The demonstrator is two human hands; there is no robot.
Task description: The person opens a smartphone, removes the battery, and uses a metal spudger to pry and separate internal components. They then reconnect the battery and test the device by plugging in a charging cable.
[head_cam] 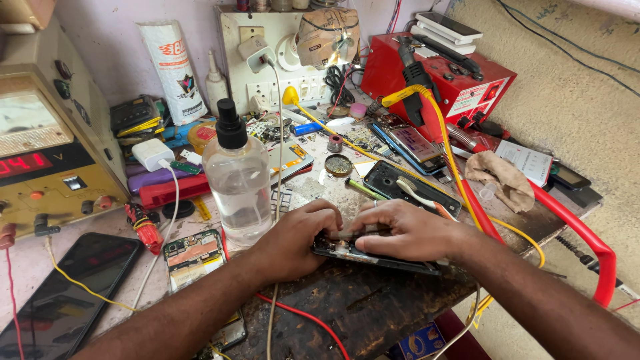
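Far left, a power supply with a red readout is seen at the edge of the bench, and a dark phone lies face up in front of it. A white charger block is parked just behind, its cable trailing forward. Next across, an opened phone body with its board exposed is lying flat, and a clear spray bottle with a black nozzle stands upright just beside the left hand.

That left hand is curled down, its fingers clenched onto the near end of the opened phone frame, which rests on the scorched dark patch of the bench, right at centre. The right hand is laid over the top of the same frame, fingers pressed down on a small part (what exactly is pinched underneath cannot be told, it is hidden).

For the work to be done well, the frame is best kept flat and pinned evenly by both hands, with pressure applied squarely rather than at one corner, so nothing is bent. The bottle is worth watching: it stands near enough to be knocked by an elbow.

Further right, another phone shell with a toothbrush on it is seen, then a crumpled cloth, and the red station behind.
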